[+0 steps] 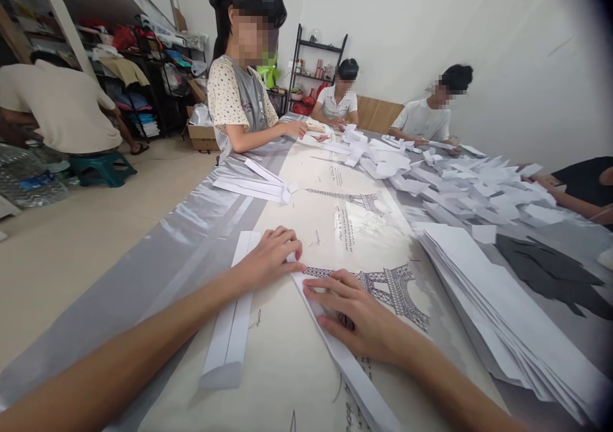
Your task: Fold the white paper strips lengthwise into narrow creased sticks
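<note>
Here, in the head view, a long, narrow, folded white paper strip (pixel 353 371) runs from the centre toward 5 o'clock on the grey-and-cream printed tabletop (pixel 282 362). The left hand (pixel 271 256) pinches its far end. The right hand (pixel 364 314), at 4 o'clock from the left, rests fingers loosely extended on it. A wide, creased white paper strip (pixel 225 336) lies at 7 o'clock; a stack of white paper sheets (pixel 493 304), at 4 o'clock.
</note>
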A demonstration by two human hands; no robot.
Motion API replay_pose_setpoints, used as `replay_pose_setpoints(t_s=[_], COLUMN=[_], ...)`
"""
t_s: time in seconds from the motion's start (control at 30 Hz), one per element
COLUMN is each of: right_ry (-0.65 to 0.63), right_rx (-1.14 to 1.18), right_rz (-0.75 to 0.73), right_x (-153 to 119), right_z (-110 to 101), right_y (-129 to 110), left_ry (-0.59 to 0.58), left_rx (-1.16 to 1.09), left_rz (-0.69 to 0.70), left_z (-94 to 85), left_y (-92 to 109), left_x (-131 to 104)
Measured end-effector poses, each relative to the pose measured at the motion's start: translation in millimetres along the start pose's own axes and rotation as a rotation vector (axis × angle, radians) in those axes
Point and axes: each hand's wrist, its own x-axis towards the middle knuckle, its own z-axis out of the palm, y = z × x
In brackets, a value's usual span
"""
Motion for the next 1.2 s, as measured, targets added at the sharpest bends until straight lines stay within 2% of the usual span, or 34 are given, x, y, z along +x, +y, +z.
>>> replay_pose_setpoints(t_s=[0.1,0.17,0.3,0.47,0.8,1.07,1.2], right_ry=[0.019,0.024,0.039,0.049,0.059,0.058,0.058], right_rx=[-0.037,-0.051,-0.053,-0.035,-0.032,-0.056,-0.035], right_rz=[0.035,0.067,0.1,0.105,0.095,0.086,0.087], right_x=[0,1,1,1,1,2,2], right_z=[3,5,6,6,6,6,6], right_y=[-3,-6,-12,-14,-13,-13,-13], left_ry=[0.162,0.194,-0.008,-0.052,-0.096,-0.046,-0.051], left_rx=[0.305,0.463,0.625,0.673,0.646,0.722,0.747], left_rz=[-0.008,0.009,0.109,0.075,-0.042,-0.053,-0.084], left_z=[-1.5,-0.3,10.8,22.9,7.7,22.7,22.7], left_y=[12,25,47,50,58,55,59], left_x=[-3,-8,-20,-29,-24,-30,-29])
